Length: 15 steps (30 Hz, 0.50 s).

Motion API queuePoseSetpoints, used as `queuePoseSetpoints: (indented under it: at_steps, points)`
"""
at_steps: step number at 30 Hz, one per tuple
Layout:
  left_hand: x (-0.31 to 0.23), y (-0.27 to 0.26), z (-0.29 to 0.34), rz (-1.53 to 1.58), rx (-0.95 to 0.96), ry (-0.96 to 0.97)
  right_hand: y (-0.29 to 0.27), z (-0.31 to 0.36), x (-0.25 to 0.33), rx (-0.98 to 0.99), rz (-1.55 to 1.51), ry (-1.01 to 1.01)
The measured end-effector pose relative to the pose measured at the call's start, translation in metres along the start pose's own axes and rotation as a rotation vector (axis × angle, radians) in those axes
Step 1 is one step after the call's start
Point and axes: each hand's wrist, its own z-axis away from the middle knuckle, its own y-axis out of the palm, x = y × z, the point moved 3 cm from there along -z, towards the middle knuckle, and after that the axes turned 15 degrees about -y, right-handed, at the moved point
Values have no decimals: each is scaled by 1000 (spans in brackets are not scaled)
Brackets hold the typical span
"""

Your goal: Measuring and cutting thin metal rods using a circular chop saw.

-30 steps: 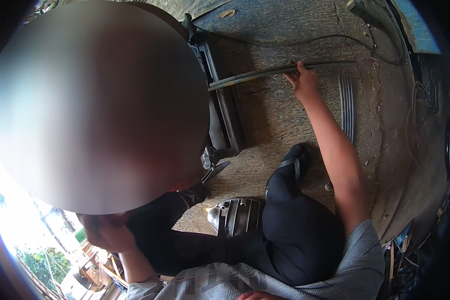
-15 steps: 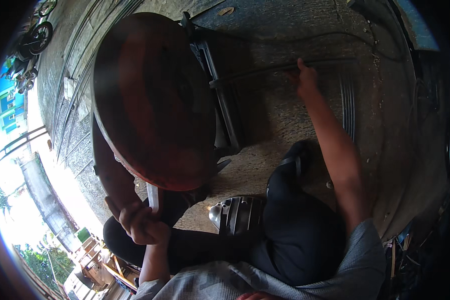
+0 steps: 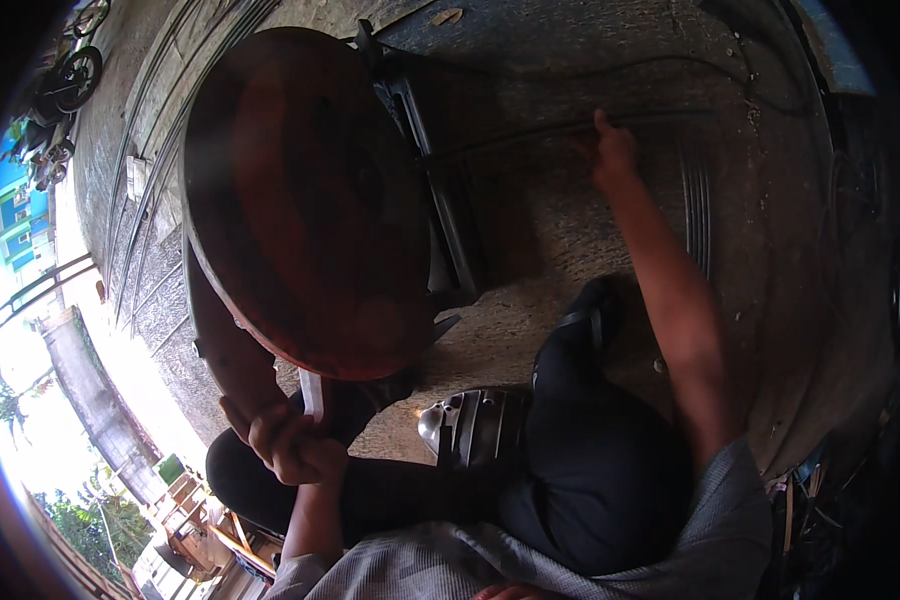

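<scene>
A long dark bar (image 3: pixel 525 139) is held above the rough floor (image 3: pixel 540 235) by the right hand (image 3: pixel 613 155), whose fingers are bent around it while the thumb is raised over its upper side; how firmly it is pinched cannot be told in the shade. The bar is stretched crosswise on both sides of that hand, its right end pointed toward the right edge of the floor and its left end brought to the dark metal frame (image 3: pixel 455 230) of a machine with a large reddish-brown disc (image 3: pixel 310 200); whether it is clamped there cannot be made out. The left hand (image 3: pixel 298 448) is placed well apart from the bar, below the disc, and is curled at the lower end of a brown arm (image 3: pixel 232 355), with one finger lifted away from the others; a short grey strip (image 3: pixel 312 394) is seen just beside it, and whatever is gripped is mostly hidden by the fingers. Several grey rods (image 3: pixel 697 205) are laid side by side on the floor, to the right of the right hand. A ribbed metal casing (image 3: pixel 483 428) is set between the bent legs, and a cable (image 3: pixel 650 62) is trailed beyond the bar, toward the floor's far edge
</scene>
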Motion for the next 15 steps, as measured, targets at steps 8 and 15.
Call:
queuePoseSetpoints:
  at_steps: [8,15]
  points:
    - [-4,-1,-2,-17,-4,-53,1,2,3,-67,64,-21]
    - [-1,-2,-2,-36,-27,-5,10,7,5,-79,72,-29]
